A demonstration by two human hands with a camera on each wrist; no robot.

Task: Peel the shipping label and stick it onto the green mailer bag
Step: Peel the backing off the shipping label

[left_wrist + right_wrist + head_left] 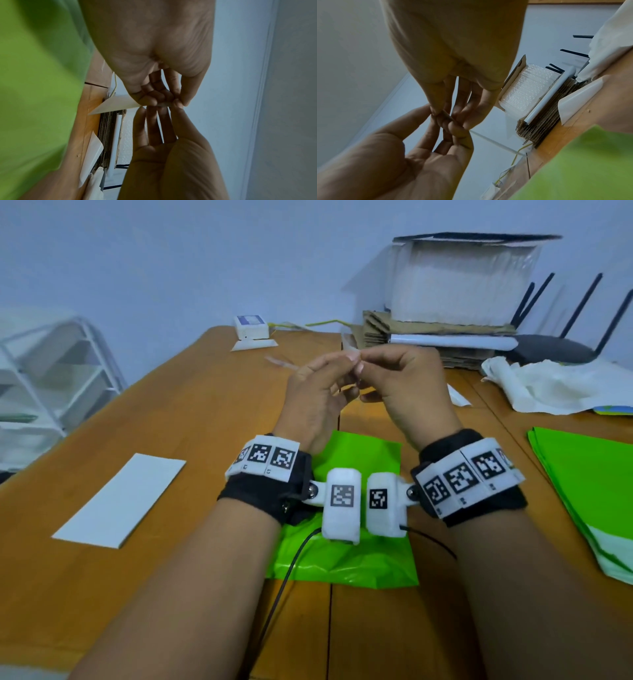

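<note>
My left hand [317, 395] and right hand [407, 386] were raised together above the wooden table [191, 419], fingertips meeting. Both pinched the shipping label [118, 104], a thin white sheet held almost edge-on between them. My left thumb and curled fingers gripped one end; my right thumb and forefinger nipped the same edge beside them, the other right fingers hanging straighter. From the head view the label was mostly hidden behind my fingers. I could not tell whether the label had separated from its backing.

Nearest me, under my wrists, the green mailer bag [346, 559] lay flat on the table, partly covered by my wrist cameras. To my left lay a white rectangular sheet [120, 499]. To my right sat a stack of green mailers [589, 484], well apart from the bag below me. Beyond my hands a curled white strip [457, 397] rested on the table. Farther back stood a pile of flattened cardboard [411, 328] with a roll of bubble wrap [462, 282] on top, a black router [551, 347] with upright antennas, and a small white box [251, 326] by the wall.
</note>
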